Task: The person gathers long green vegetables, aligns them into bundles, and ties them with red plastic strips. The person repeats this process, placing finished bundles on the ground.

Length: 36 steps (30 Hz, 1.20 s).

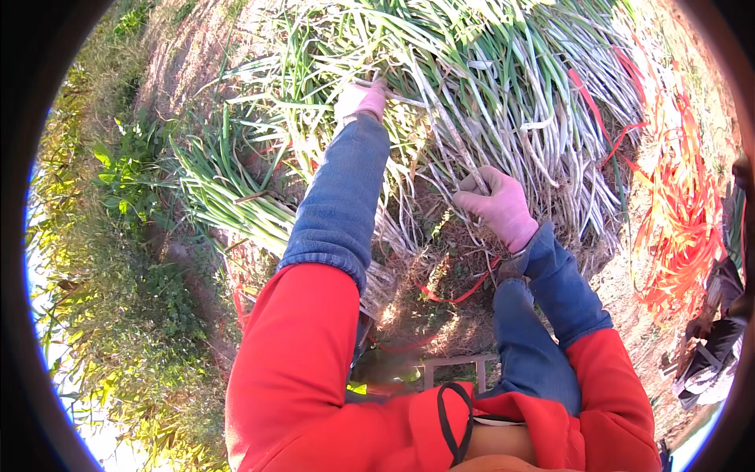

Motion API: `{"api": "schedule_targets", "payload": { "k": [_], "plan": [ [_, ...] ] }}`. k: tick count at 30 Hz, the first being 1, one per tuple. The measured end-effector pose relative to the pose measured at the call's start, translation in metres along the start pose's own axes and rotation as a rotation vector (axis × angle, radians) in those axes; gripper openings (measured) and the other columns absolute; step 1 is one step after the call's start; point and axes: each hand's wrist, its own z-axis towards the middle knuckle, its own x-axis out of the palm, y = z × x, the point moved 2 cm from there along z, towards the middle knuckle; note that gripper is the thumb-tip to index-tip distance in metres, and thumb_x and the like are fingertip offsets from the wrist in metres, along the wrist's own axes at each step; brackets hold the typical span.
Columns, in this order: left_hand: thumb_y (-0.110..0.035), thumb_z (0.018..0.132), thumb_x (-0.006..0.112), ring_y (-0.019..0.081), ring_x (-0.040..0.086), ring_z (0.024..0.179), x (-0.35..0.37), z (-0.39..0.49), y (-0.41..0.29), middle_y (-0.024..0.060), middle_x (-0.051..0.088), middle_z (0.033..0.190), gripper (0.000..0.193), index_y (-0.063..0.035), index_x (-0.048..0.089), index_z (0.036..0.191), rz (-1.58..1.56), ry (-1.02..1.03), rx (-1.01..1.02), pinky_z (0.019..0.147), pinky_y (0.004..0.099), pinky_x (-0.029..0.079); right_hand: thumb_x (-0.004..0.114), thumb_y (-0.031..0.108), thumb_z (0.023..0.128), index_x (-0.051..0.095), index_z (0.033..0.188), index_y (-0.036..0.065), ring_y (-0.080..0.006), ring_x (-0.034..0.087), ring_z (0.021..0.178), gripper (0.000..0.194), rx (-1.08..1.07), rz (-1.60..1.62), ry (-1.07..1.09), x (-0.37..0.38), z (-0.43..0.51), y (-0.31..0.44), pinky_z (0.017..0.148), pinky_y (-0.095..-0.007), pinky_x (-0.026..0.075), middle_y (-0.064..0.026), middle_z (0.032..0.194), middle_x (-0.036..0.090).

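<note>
My right hand [498, 203], in a pink glove, pinches the pale lower stem of a long green onion [453, 135], which slants up and away to the left. My left hand [361, 101], gloved alike, reaches out over the leaves with its fingers closed around a thin pale stalk [406, 101]. Its fingertips are partly hidden. Before me spreads a large heap of green onions [531, 100], leaves pointing away and whitish root ends towards me. At the left lies a smaller bunch of green onions [236, 203], partly covered by my left forearm.
Tangled red plastic strips [678, 236] lie on the soil at the right. A single red strip [454, 300] curves across the ground near my knees. Below it shows a metal frame [454, 363]. Weeds [141, 283] grow along the left, and dark bags or cloth [711, 354] lie far right.
</note>
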Motion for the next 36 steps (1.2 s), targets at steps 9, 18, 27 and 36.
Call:
{"api": "schedule_targets", "payload": {
  "k": [9,18,27,36],
  "plan": [
    [-0.02,0.091,0.057,0.0146,0.05,0.05,-0.053,-0.039,0.045,0.0059,0.06,0.063,0.021,-0.002,0.066,0.087,-1.168,0.681,0.101,0.048,0.0275,0.042,0.059,0.037,0.098,0.068,0.102,0.0,-0.0065,0.049,0.048,0.039,0.19,0.314,0.158,-0.025,-0.001,-0.011,0.041,-0.0212,0.038,-0.0067,0.081,0.067],
    [-0.017,0.094,0.063,0.0167,0.065,0.073,-0.039,-0.231,0.053,0.0067,0.066,0.086,0.022,0.0025,0.064,0.105,-1.031,0.958,-0.042,0.067,0.0306,0.056,0.057,0.035,0.099,0.065,0.114,0.002,-0.0131,0.063,0.082,0.038,0.314,0.413,0.182,0.026,0.006,-0.038,0.067,-0.0281,0.052,-0.0066,0.1,0.069],
    [-0.018,0.093,0.056,0.0129,0.058,0.065,-0.049,-0.231,0.076,0.0052,0.066,0.08,0.02,-0.0021,0.067,0.095,-1.164,0.628,-0.047,0.061,0.0273,0.051,0.067,0.019,0.087,0.066,0.101,-0.002,-0.0143,0.06,0.068,0.025,0.118,0.275,0.153,0.008,0.012,-0.032,0.064,-0.0281,0.049,-0.0066,0.083,0.067],
    [-0.023,0.096,0.056,0.0121,0.062,0.076,-0.025,-0.235,0.033,0.0103,0.065,0.111,0.048,-0.0046,0.045,0.139,-1.802,1.214,-0.064,0.068,0.0276,0.055,0.07,0.026,0.09,0.063,0.087,0.006,-0.0079,0.05,0.058,0.021,0.19,0.507,0.491,0.032,-0.019,0.002,0.052,-0.0244,0.039,0.0011,0.071,0.056]
  ]
}}
